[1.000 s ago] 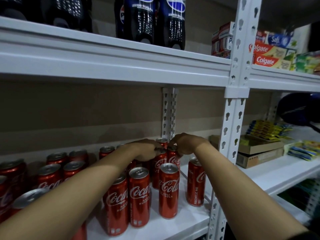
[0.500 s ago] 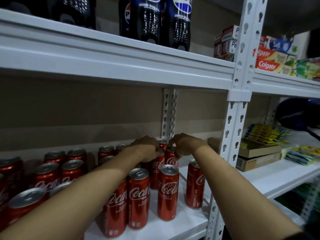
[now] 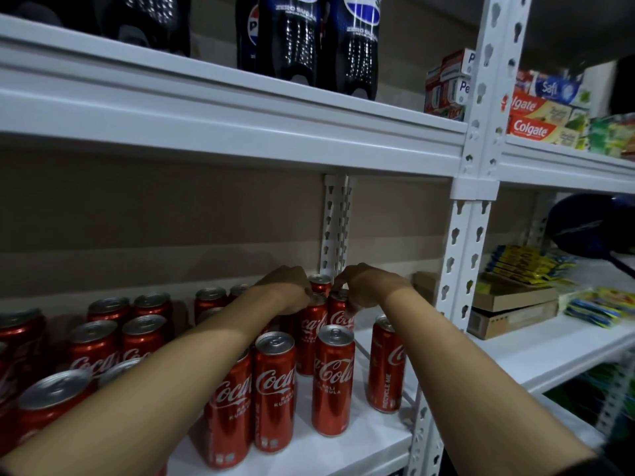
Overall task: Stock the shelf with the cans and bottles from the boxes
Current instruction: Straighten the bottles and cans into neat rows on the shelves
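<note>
White shelf (image 3: 343, 451): two hands (image 3: 288, 290) gripping two cans (image 3: 314, 324).

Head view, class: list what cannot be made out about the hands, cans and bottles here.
- Left hand fingertips: hidden behind its own knuckles, so the grip on the cans is unclear.
- Right hand fingers: curled over a can top; contact is hidden.
- Pepsi bottles: caps cut off by the top edge.
- Rear cans: partly hidden by the left forearm.
- Boxes to unpack: out of frame.
</note>
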